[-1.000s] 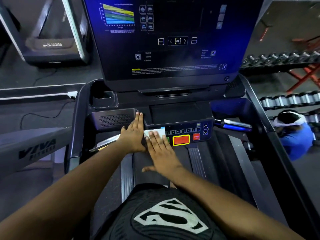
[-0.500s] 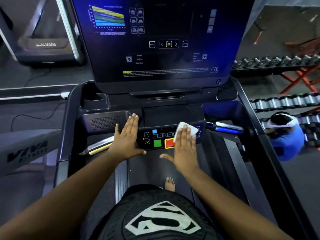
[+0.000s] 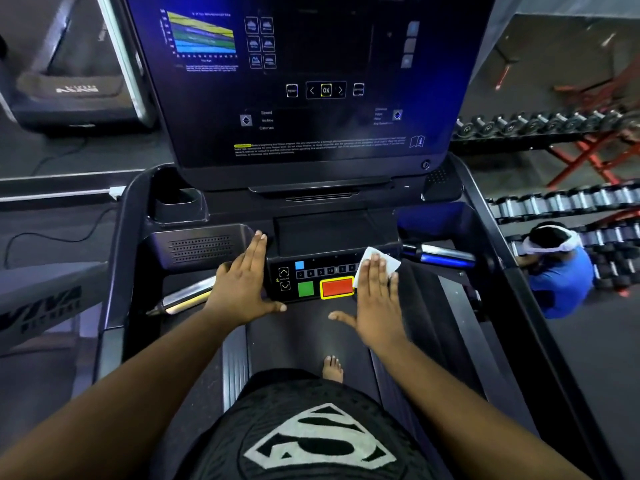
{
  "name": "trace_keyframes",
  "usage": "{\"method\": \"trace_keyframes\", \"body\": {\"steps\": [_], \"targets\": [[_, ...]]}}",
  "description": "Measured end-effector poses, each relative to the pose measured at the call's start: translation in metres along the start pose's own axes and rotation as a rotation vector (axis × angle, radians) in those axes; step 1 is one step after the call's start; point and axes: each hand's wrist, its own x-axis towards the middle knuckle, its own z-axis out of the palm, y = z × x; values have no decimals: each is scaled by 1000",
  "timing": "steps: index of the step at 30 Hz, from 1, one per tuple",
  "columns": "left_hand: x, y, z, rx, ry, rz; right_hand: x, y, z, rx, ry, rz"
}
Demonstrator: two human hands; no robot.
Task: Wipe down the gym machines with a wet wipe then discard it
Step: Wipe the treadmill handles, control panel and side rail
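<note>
Wipe on button panel right end — under right hand; left hand at panel's left.

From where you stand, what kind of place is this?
Almost certainly a gym. The person stands on a treadmill with a large console screen, racks of dumbbells line the right side, and another treadmill sits at upper left.

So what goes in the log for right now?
right hand: flat on wet wipe | wipe: right end of button panel | left hand: flat beside panel
</note>
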Motion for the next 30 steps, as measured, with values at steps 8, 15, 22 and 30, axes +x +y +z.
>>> {"method": "trace_keyframes", "body": {"steps": [8, 15, 22, 30], "targets": [[0, 3, 0, 6, 19, -13, 44, 8, -44, 13, 76, 50], [0, -2, 1, 37, 21, 6, 21, -95, -3, -173, 3, -426], [-1, -4, 2, 31, 16, 33, 2, -67, 13, -386, -64, -561], [0, -5, 3, 23, -6, 21, -3, -88, 11, -329, -50, -492]]}}
